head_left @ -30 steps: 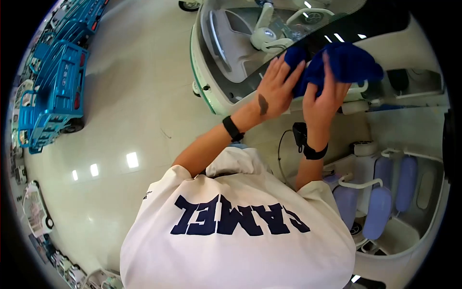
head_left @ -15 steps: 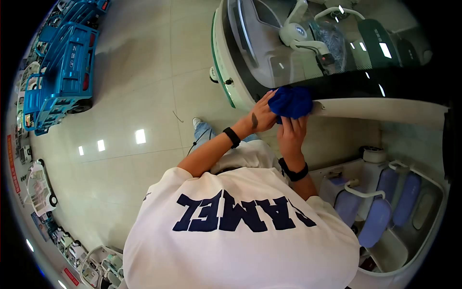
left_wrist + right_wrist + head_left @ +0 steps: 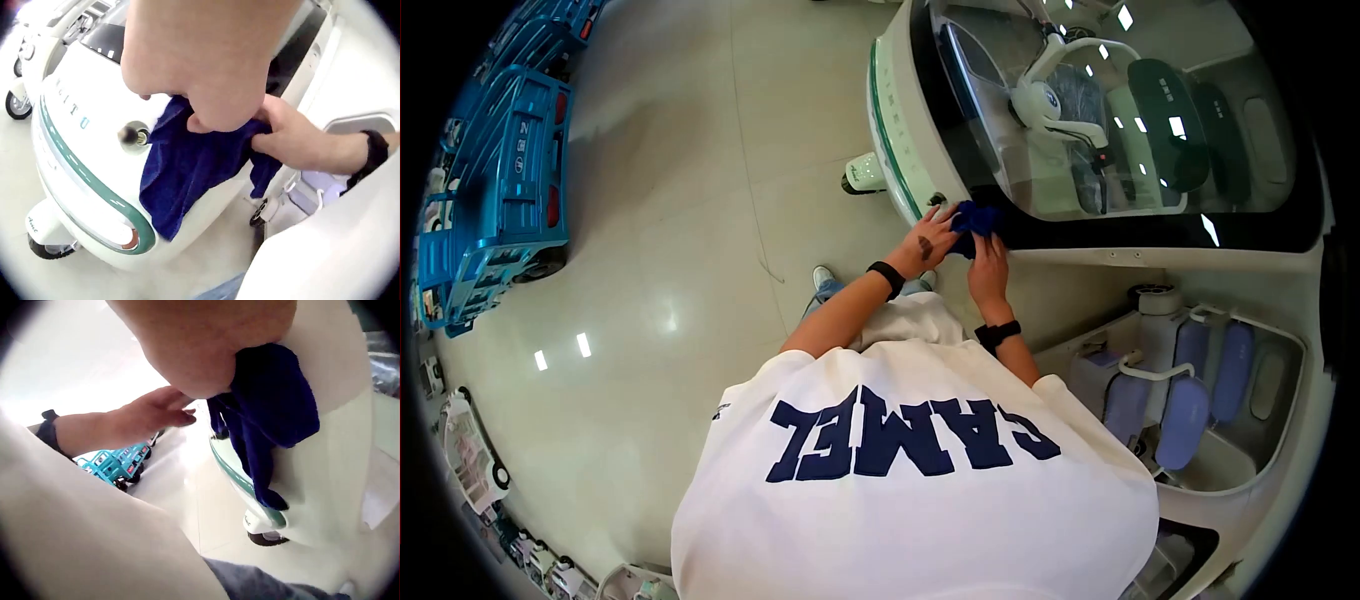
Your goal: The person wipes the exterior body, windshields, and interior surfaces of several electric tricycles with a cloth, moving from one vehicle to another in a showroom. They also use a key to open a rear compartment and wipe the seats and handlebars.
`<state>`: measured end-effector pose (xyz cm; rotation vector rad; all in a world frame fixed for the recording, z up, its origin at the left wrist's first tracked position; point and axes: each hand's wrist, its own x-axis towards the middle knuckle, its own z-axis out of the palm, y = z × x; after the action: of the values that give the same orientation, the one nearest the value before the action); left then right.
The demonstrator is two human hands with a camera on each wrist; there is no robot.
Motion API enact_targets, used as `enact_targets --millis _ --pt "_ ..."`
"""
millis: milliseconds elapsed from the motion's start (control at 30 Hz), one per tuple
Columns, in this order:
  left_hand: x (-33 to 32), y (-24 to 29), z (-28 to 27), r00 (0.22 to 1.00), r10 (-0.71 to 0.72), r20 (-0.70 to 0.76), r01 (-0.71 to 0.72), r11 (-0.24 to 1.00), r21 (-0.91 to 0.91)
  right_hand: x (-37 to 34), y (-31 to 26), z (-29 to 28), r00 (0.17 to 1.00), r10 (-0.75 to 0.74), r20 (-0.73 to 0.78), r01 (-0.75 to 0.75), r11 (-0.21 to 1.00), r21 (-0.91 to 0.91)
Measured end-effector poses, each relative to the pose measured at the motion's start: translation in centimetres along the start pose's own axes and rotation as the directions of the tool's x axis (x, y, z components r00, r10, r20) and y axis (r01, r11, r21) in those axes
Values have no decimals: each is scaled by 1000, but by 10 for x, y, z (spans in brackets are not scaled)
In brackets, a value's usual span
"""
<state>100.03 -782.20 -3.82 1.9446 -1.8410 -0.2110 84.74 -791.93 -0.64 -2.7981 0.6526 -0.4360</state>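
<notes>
Both hands are at a crumpled dark blue cloth on the front corner of a white small vehicle, just below its windshield. The left hand holds the cloth from the left, and in the left wrist view its thumb lies over the fabric. From the other side the right hand grips the cloth's edge between thumb and fingers. A loose flap of the cloth hangs down the white panel, beside a dark-tipped stub in a round recess. Part of the left hand's fingers is hidden.
The windshield rises beyond the hands, with handlebars and green seats behind it. At the right stands another vehicle with purple seats. Blue cargo tricycles line the left, across a glossy tiled floor.
Both hands, with the cloth, have come down from the windshield's lower part, past its bottom edge, to the body's front corner. The head view has shifted, showing more of the windshield.
</notes>
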Motion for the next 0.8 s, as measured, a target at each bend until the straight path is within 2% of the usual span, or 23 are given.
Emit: enact_targets --millis 67,100,167,267,400,433,500,567,633,667,733,800 --pt "-9 -7 -22 1000 -1 12 1 998 -56 -1 -7 12 999 53 2 -53 998 -19" --pt "-14 -12 -29 999 12 -42 -16 995 -97 2 -12 15 994 108 2 -108 994 -28" --pt "-25 -22 -45 994 29 -108 -45 988 -149 6 -21 19 993 120 -16 -120 992 -49" --pt "-31 -34 -69 996 33 -85 -51 973 -223 13 -32 26 985 162 -58 -164 986 -30" --pt "-21 -63 -85 998 23 -57 -35 972 -231 39 -45 36 981 183 -58 -184 983 -12" --pt "-16 -72 -90 996 9 -91 -29 973 -231 50 -48 38 985 161 -66 -161 987 -5" --pt "-7 -90 -104 992 -2 -128 -30 968 -249 72 -57 42 975 208 -74 -206 978 36" --pt "7 -110 -116 995 5 -101 -31 965 -262 96 -68 47 959 271 -86 -263 961 91" --pt "26 -133 -117 996 -13 -85 -12 958 -287 121 -75 51 940 340 -34 -333 933 135" --pt "38 -146 -116 998 23 -52 -37 958 -283 134 -75 50 923 382 -47 -371 916 150" --pt "57 -166 -119 1000 13 0 -13 960 -279 151 -79 53 922 387 -25 -375 906 196" --pt "77 -188 -122 997 68 45 -53 959 -280 169 -79 63 904 427 -40 -413 892 182"
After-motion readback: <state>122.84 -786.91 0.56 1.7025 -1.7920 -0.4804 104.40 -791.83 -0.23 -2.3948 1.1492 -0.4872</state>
